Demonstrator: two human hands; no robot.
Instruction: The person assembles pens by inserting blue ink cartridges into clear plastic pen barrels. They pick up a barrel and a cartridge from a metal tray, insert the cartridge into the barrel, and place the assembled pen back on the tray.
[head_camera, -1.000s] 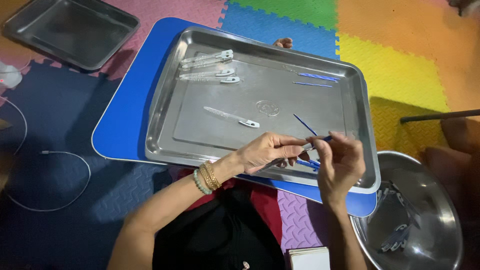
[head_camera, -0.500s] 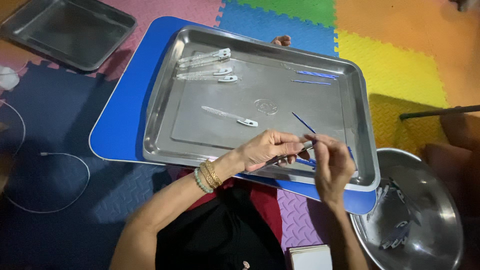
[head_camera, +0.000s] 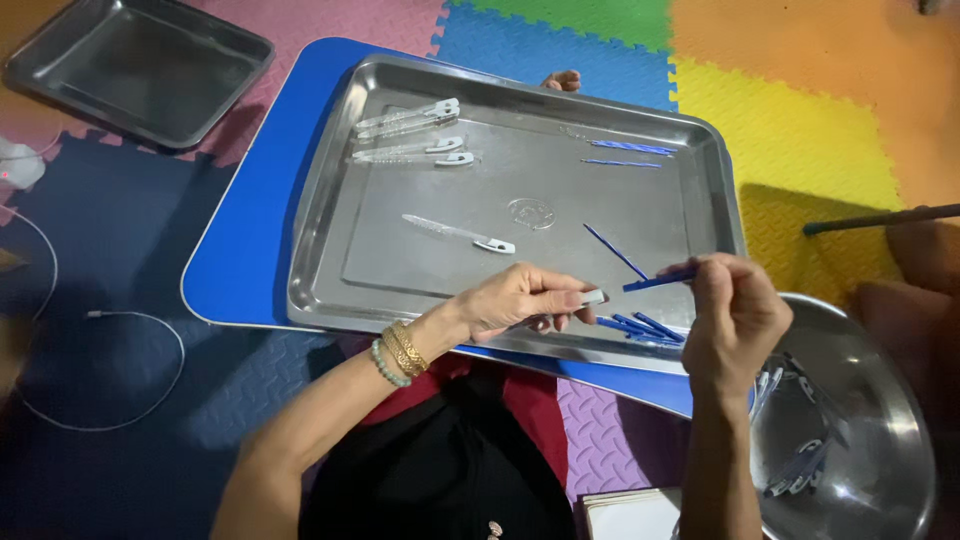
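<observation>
My left hand (head_camera: 520, 300) grips a clear pen barrel with a white cap (head_camera: 592, 297) over the near edge of the steel tray (head_camera: 340, 200). My right hand (head_camera: 735, 315) pinches a thin blue refill (head_camera: 655, 281), its tip pointing left toward the barrel's end, a short gap apart. Several blue refills (head_camera: 640, 326) lie in the tray below my hands, and one more (head_camera: 614, 251) lies just above them.
Clear pens with white caps (head_camera: 410, 150) (head_camera: 460, 233) and two blue refills (head_camera: 625, 152) lie in the tray, which sits on a blue board (head_camera: 240, 250). A steel bowl (head_camera: 880, 430) with pens stands at right, a dark tray (head_camera: 140, 65) upper left, a white cable (head_camera: 110, 330) at left.
My right hand has pulled back to the right with the blue refill, opening a gap from the barrel in my left hand. The view has shifted slightly.
</observation>
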